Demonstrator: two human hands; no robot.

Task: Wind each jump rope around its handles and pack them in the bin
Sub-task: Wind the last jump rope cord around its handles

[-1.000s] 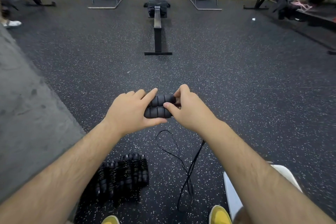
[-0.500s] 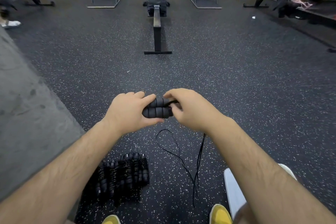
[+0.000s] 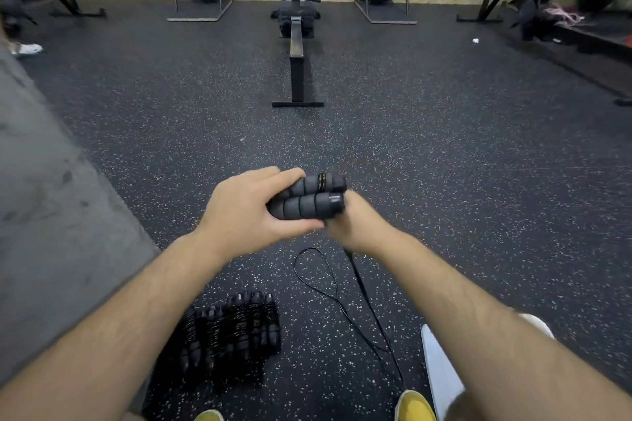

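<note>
My left hand [image 3: 249, 207] grips two black foam jump rope handles [image 3: 307, 198] held side by side, their ends pointing right. A few turns of thin cord wrap the upper handle. My right hand [image 3: 355, 225] sits just below the handles' right end, blurred, fingers curled round the black cord [image 3: 355, 270]. The loose cord [image 3: 328, 287] hangs down from it and lies in a loop on the floor between my arms. Several wound jump ropes [image 3: 229, 331] lie packed in a row at lower left. No bin edge is clearly visible.
A rowing machine [image 3: 297, 55] stands ahead on the speckled rubber floor. Other machines line the far wall. A grey concrete slab [image 3: 51, 215] runs along the left. A white object [image 3: 441, 369] and my yellow shoes [image 3: 415, 405] are at the bottom right.
My right hand has come down from above the handles to below their right end, carrying the cord round. The floor loop has shortened slightly. My left hand keeps its grip.
</note>
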